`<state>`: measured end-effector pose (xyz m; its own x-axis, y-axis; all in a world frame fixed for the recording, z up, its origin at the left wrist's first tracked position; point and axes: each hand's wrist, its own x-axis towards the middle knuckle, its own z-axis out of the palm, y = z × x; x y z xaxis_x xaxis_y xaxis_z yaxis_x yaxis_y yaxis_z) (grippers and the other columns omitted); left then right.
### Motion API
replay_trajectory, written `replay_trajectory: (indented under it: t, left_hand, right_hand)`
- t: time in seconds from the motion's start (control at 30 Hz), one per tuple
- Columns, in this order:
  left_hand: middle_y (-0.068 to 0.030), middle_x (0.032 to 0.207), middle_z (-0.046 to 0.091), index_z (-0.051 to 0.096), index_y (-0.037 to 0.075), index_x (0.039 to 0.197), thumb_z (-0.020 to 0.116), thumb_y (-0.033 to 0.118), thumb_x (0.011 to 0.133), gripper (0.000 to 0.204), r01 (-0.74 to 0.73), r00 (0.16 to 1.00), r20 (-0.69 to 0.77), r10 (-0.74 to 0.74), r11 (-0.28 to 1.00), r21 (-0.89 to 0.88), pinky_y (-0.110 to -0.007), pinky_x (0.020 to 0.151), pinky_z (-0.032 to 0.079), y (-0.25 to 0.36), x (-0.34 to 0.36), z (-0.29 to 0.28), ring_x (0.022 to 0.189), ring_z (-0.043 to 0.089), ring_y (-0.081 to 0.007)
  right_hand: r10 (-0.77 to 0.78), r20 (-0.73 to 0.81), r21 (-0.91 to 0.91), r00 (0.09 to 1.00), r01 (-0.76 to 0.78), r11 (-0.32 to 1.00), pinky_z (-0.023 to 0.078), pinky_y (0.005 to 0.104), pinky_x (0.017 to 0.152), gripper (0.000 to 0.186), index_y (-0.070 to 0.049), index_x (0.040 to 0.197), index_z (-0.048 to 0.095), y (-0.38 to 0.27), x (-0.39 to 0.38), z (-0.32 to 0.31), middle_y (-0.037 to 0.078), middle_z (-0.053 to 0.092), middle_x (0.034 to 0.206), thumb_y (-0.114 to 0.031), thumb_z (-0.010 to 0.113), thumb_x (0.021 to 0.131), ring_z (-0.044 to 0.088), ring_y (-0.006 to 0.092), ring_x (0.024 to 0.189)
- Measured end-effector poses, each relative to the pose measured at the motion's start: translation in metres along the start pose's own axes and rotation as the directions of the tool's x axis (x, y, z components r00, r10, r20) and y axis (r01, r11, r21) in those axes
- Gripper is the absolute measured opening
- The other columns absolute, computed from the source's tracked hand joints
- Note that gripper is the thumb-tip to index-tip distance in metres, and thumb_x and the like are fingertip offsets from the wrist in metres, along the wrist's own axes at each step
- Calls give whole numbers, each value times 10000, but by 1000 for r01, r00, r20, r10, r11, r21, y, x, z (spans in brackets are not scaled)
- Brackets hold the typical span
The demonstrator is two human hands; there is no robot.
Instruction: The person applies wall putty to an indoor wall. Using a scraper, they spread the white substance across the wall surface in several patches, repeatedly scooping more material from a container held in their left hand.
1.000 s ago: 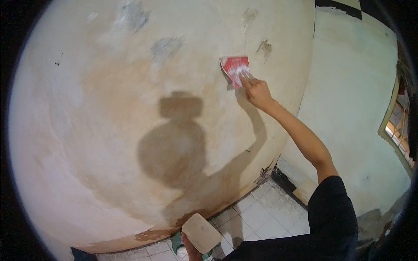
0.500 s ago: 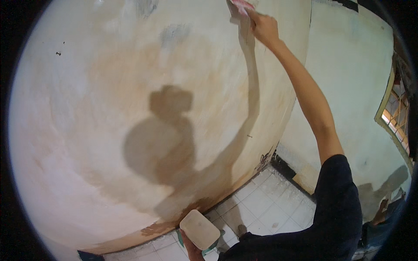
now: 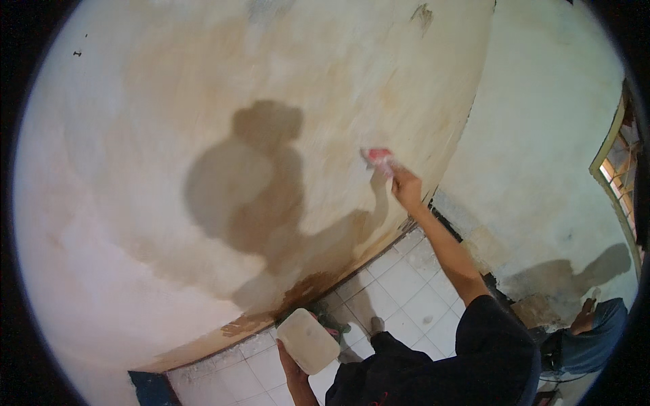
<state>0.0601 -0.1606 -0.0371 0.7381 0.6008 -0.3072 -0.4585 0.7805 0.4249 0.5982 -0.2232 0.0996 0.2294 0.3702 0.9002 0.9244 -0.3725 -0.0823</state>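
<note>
In my right hand (image 3: 407,189) is a red and pinkish-white paintbrush (image 3: 380,157), somewhat smeared by motion. The fingers are closed round its handle, and its tip is at the stained cream wall (image 3: 338,101); whether it touches is hard to tell. My right arm reaches forward from a dark short sleeve. Low in the middle, my left hand (image 3: 291,365) grips a pale, rounded rectangular tub (image 3: 309,341) by its left side. Whether its whitish face is a filling or the tub itself cannot be made out.
White floor tiles (image 3: 399,294) run along the wall's foot, with a green object (image 3: 332,321) partly behind the tub. At the right are a pale side wall (image 3: 535,149), a barred window (image 3: 619,169) and another person's arm (image 3: 583,318). A dark blue object (image 3: 152,389) stands lower left.
My right hand has come down the wall with the paintbrush, from the top edge to mid-height. My left hand still holds the tub, and the view has shifted slightly.
</note>
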Motion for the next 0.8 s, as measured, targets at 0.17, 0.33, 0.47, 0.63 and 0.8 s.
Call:
replay_trajectory:
  t: [0.17,0.33,0.47,0.63,0.8]
  left_hand:
    - [-157,1342,528,392,66,1411,325,566,989,658,-55,993,-101,57,998,27,-482,979,479,6,-18,8,1177,556,-335]
    - [-157,1347,524,389,65,1413,348,566,986,660,-78,987,-140,84,996,45,-482,979,480,-2,-25,-12,1176,556,-335]
    - [-157,1348,524,388,63,1414,357,565,985,661,-57,981,-182,69,996,69,-477,979,482,-4,-31,-15,1184,553,-332]
    - [-160,1349,521,378,67,1421,358,572,981,670,-69,982,-171,81,995,76,-476,979,487,-1,-30,-21,1182,556,-331]
    - [-168,1333,531,378,67,1420,337,588,977,685,-61,997,-55,61,998,0,-486,975,490,-1,-18,-33,1167,565,-339]
  right_hand:
    - [230,-382,79,895,-217,973,521,358,639,297,-21,1120,676,23,137,-32,222,675,895,-43,587,837,667,354,714]
    - [72,-292,-78,954,-99,992,510,428,597,453,-34,1207,625,34,136,36,240,636,796,-31,570,758,638,376,662]
    - [42,-32,49,999,-41,998,500,447,575,566,-19,1260,571,-9,-16,68,237,632,849,23,560,696,609,384,636]
    - [196,125,304,973,-225,926,532,393,793,432,-8,1202,618,-94,-45,7,239,665,1036,31,569,774,680,363,895]
    - [19,-180,264,983,29,964,503,335,887,344,-55,1176,662,-177,171,-83,166,679,1118,-19,564,848,676,281,1018]
